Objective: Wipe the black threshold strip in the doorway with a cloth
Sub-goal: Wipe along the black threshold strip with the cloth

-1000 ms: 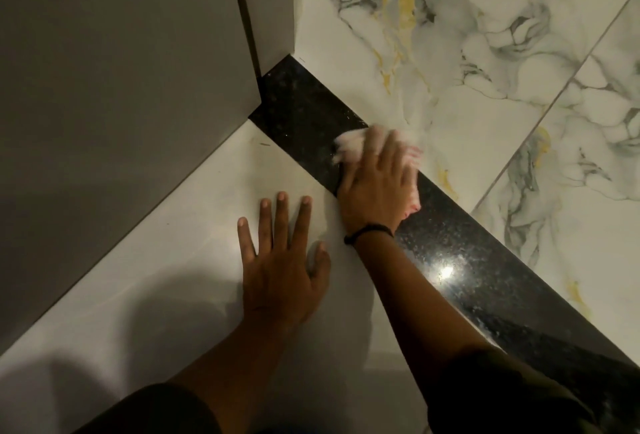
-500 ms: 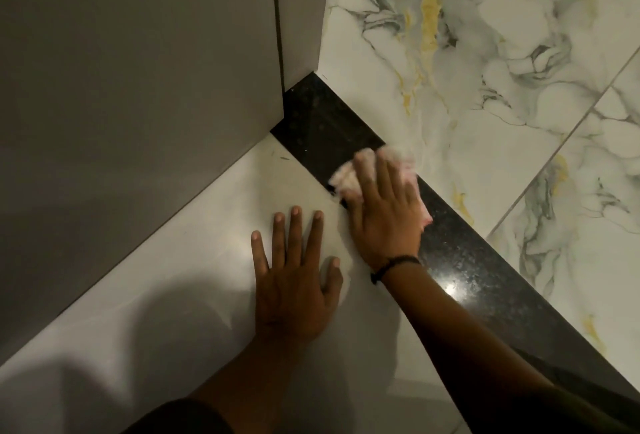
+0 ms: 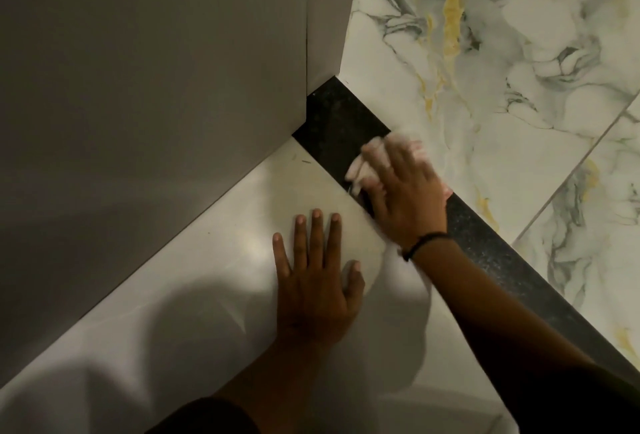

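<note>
Where the grey wall point(image 3: 145, 94) meets the floor, your black threshold strip point(image 3: 341, 125) runs diagonally between the plain pale tile point(image 3: 214, 260) and the veined marble tile point(image 3: 502, 62), its far end butting the wall's corner. Your left hand point(image 3: 317, 283) lies flat and spread on the pale tile. Just beside it, your right hand point(image 3: 405, 191), fingers extended, presses a crumpled pale cloth point(image 3: 367, 163) onto the strip; a black wristband point(image 3: 424, 243) circles that wrist.

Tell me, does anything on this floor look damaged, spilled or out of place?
Nothing stands out. The black threshold strip looks whole, no spill shows, and the only marks are small dark specks on the plain tile near the wall corner, too small to identify.
</note>
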